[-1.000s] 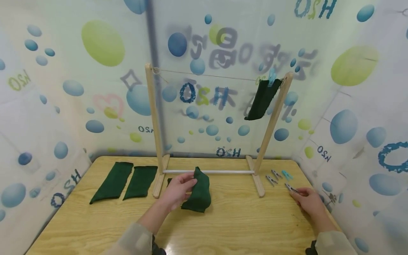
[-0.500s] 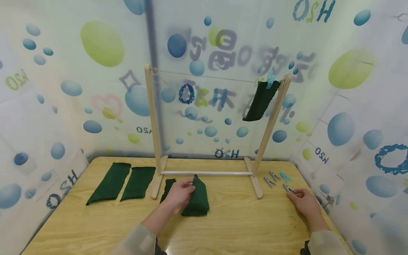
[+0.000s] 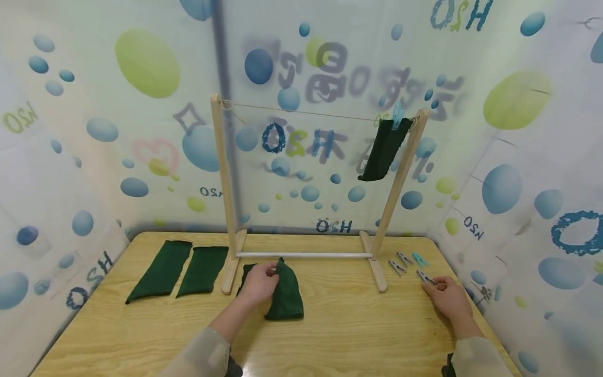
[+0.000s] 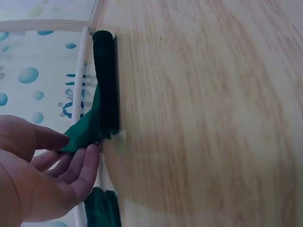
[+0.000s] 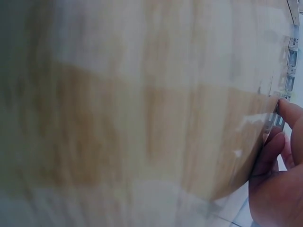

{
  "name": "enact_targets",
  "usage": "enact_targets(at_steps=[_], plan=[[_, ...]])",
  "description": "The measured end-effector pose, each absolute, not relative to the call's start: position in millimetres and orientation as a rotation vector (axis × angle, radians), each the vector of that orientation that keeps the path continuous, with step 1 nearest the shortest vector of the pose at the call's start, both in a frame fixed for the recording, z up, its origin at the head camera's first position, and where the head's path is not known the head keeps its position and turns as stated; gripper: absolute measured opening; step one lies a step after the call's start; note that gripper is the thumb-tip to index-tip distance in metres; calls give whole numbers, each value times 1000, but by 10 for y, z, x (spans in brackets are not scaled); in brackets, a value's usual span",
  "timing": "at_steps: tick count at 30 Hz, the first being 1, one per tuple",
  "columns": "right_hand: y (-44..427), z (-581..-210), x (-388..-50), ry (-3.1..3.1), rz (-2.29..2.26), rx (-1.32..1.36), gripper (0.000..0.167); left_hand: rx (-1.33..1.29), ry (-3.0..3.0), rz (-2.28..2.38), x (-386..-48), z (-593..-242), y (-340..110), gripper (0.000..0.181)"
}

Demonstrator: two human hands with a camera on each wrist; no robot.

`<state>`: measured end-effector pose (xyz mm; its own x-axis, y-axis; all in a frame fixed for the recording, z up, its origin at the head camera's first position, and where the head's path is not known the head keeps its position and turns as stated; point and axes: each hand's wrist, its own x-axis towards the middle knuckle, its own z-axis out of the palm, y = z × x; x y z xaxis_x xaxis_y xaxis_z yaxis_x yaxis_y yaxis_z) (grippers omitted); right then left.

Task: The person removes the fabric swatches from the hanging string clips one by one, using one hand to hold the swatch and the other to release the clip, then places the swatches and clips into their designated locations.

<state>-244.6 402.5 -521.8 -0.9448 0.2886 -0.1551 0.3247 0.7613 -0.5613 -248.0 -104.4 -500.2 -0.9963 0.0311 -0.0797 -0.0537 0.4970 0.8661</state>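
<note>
Green cloth [image 3: 286, 296] was over the worktop [image 3: 358, 335], near side of the wooden rack [image 3: 398, 184], top edge pinched in left grip [image 3: 259, 284]. Looked light, soft, limp, not fragile, low slip; corners or top edge judged best hold. Right grip [image 3: 449, 297], at right, pinched grey clip [image 3: 425, 276]: likely light, stiff, springy; handle ends judged best.

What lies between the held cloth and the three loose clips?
In the head view, the rack's right foot lies between the held cloth and the loose clips; the rest of that stretch is bare table.
</note>
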Motion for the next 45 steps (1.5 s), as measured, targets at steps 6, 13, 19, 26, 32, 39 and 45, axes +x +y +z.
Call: enact_targets(at_steps=[6,13,19,26,32,39,45], plan=[[4019,-5227,-2458,2887,-925,537,72,11,2681,1545,-2415,-4943,-1101,43],[4034,-5210,-2476,2885,-926,525,72,41,2720,1597,-2292,-4971,-1148,38],[4057,-5220,-2483,2886,-935,516,73,219,2743,1440,-2213,-5034,-1098,32],[4062,-5236,-2477,2869,-949,517,72,447,2623,1186,-2186,-5088,-1078,46],[4076,-5249,-2479,2903,-931,488,71,479,2534,1159,-2171,-5062,-1134,62],[4048,-5225,-2444,2902,-916,480,70,490,2463,1092,-2142,-5032,-1217,81],[4049,-5230,-2440,2911,-906,474,71,506,2425,1116,-2138,-5156,-1298,86]])
